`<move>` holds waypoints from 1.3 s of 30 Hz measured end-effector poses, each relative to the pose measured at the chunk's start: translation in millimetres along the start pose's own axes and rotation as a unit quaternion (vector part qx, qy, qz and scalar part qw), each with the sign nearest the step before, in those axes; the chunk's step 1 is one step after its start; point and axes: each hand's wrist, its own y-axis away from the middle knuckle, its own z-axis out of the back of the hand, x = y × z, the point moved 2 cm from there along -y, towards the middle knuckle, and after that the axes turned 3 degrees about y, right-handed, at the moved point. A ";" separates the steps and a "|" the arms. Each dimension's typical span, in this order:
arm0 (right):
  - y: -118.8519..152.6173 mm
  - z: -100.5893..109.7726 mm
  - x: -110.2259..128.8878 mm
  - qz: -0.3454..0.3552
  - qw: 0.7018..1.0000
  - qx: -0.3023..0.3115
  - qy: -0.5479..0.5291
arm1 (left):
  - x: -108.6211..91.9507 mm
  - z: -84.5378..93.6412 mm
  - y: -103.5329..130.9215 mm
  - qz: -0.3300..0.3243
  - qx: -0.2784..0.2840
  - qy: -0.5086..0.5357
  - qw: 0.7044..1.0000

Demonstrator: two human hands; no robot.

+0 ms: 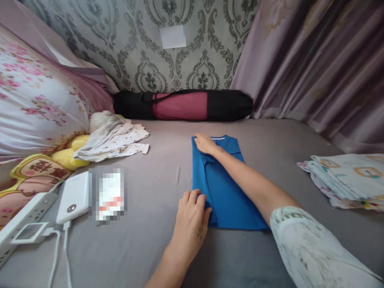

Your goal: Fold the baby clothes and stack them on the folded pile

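A blue shirt (231,192) lies on the bed, its left side folded inward in a long strip and a pale label at the collar. My left hand (193,212) is at the shirt's lower left edge, fingers curled and thumb against the cloth, closed on that edge. Farther up, my right hand (205,143) rests on the upper left corner beside the collar, its fingers stretched out over the fabric. My right forearm crosses above the shirt and hides part of its right side.
A stack of folded printed cloths (348,180) lies at right. On the left are a power strip (33,212), a white power bank (73,198) with cables, a pixelated item (111,196) and a crumpled light garment (115,140). A black-and-red long bag (180,106) lies along the wall.
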 end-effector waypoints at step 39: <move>40.5 15.5 -56.7 -0.268 0.963 -0.023 -0.001 | 16.9 -14.8 3.6 -0.056 0.020 -0.038 0.998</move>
